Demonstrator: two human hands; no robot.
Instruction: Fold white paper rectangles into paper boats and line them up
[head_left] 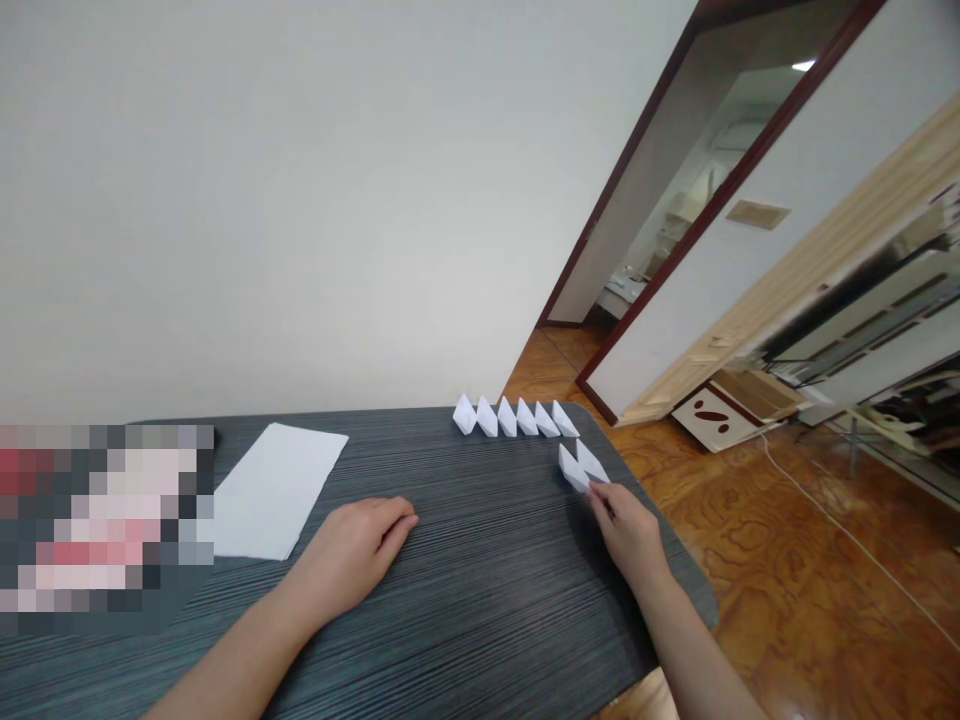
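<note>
The right hand [626,535] is pinching the near end of a folded white paper boat [574,468], its long axis slanting from far left to near right. A second paper boat [592,462] is lying parallel, just beside it. Six more paper boats [507,417] are standing in a tight row along the far edge, their long axes pointing roughly away from the person. The empty left hand [352,550] is resting loosely curled on the dark wood-grain table [480,620], right of a white paper sheet [274,492]. A patterned wooden floor [757,530] is spreading beyond the right edge, past a dark-framed doorway [619,160].
</note>
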